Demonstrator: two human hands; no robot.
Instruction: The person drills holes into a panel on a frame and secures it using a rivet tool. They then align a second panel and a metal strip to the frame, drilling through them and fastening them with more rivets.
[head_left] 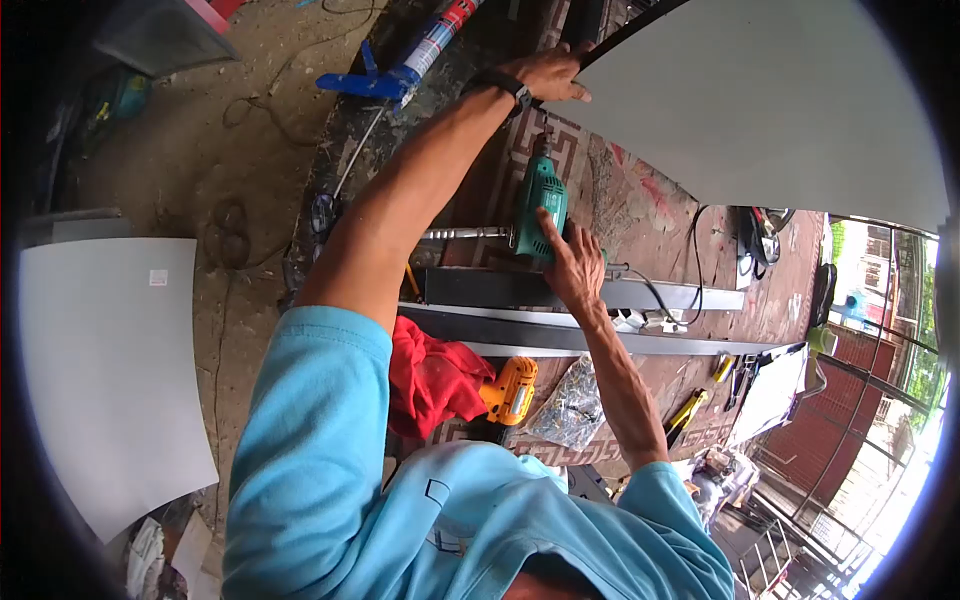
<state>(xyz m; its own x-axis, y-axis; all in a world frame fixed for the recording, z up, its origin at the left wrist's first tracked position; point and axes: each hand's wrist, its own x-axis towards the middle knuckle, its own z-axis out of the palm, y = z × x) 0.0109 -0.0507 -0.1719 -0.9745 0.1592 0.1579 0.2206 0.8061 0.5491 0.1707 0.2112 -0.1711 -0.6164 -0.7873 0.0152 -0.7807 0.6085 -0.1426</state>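
My right hand (575, 265) is on a green power drill (543, 195), with a finger stretched along its body. The drill's chuck and bit point away from me, toward my other hand. My left hand (548, 75), with a dark band on its wrist, grips the dark-edged side of a large grey panel (770, 110) at its near left end. Some of its fingers are hidden at the panel's edge. A metal rod (465, 233) lies left of the drill. Just nearer to me are dark metal profiles (480, 287).
A caulking gun (425, 55) lies at the upper left of the worktable. Nearer are a red cloth (430, 370), a yellow tool (512, 390), a plastic bag of small parts (572, 405) and a utility knife (688, 410). A cable (697, 265) crosses the table. Another panel (115, 370) stands left.
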